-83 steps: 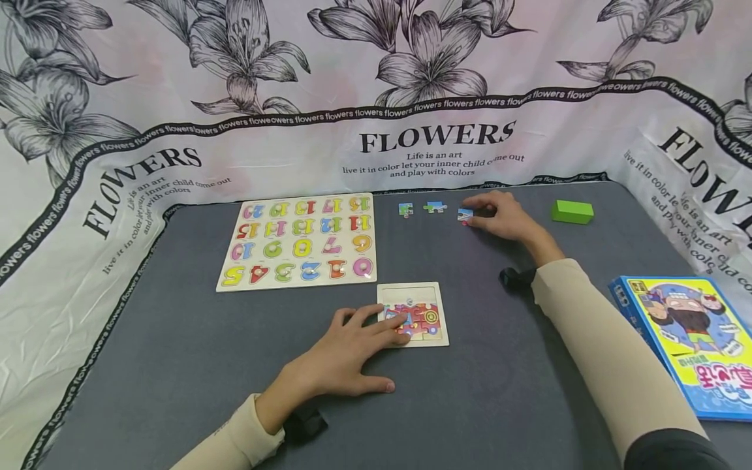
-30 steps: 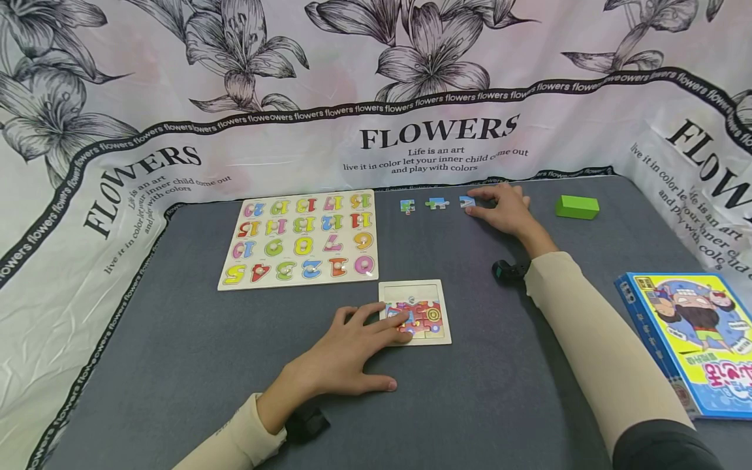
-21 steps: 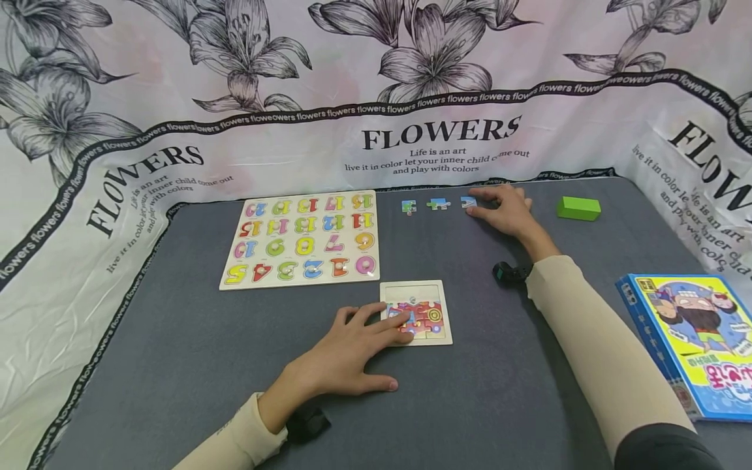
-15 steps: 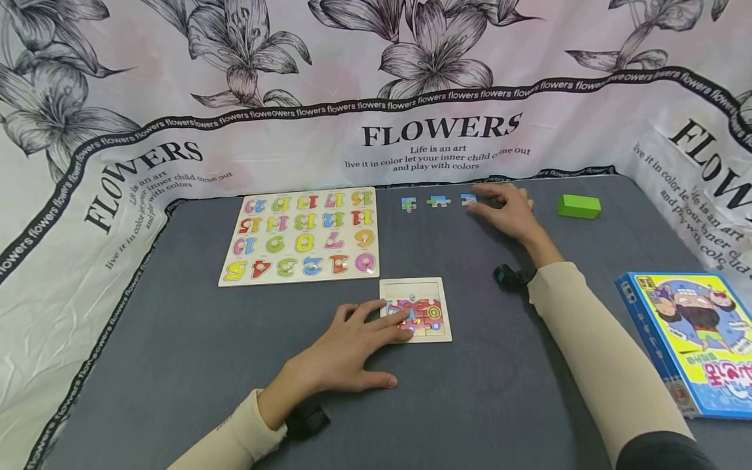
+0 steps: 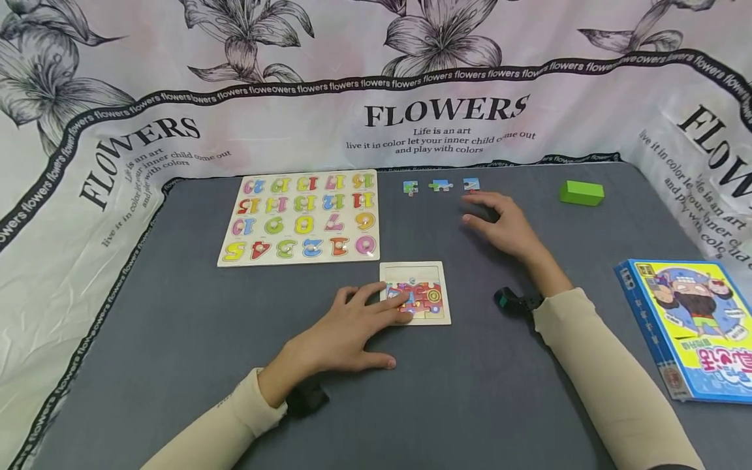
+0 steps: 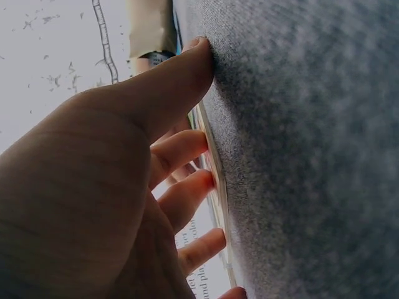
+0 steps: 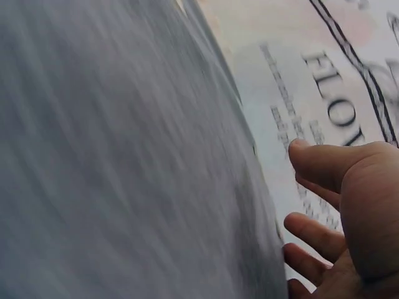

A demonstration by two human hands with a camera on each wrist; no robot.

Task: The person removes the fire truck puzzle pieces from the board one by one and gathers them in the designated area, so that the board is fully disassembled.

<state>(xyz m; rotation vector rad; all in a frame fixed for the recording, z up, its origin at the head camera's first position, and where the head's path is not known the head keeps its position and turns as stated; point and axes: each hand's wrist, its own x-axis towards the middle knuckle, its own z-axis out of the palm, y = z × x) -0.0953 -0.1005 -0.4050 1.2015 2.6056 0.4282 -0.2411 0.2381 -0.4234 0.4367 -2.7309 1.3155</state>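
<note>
My left hand [image 5: 346,329] rests its spread fingertips on a small wooden jigsaw tray [image 5: 435,271], its thumb on the cloth. Reddish joined pieces fill the tray's lower part; a bare strip shows along the top, and my fingers cover the left side. In the left wrist view the fingertips [image 6: 206,180] touch the tray's edge. My right hand [image 5: 508,225] holds nothing, its fingers loosely bent, just below a blue jigsaw piece [image 5: 471,184]. Left of that piece lie a blue-green piece [image 5: 440,186] and a green-blue piece [image 5: 410,187], all three in a row and apart.
A wooden number board [image 5: 299,219] lies at the back left, its numerals upside down to me. At the back right sits a green block [image 5: 581,193]. A blue and yellow box [image 5: 684,329] is at the right edge. A flower-printed cloth [image 5: 446,124] hangs behind.
Having set the blue jigsaw piece at the right end of the row, my right hand has let go and drawn back toward me. My left hand stays on the tray. The head view has tilted down slightly.
</note>
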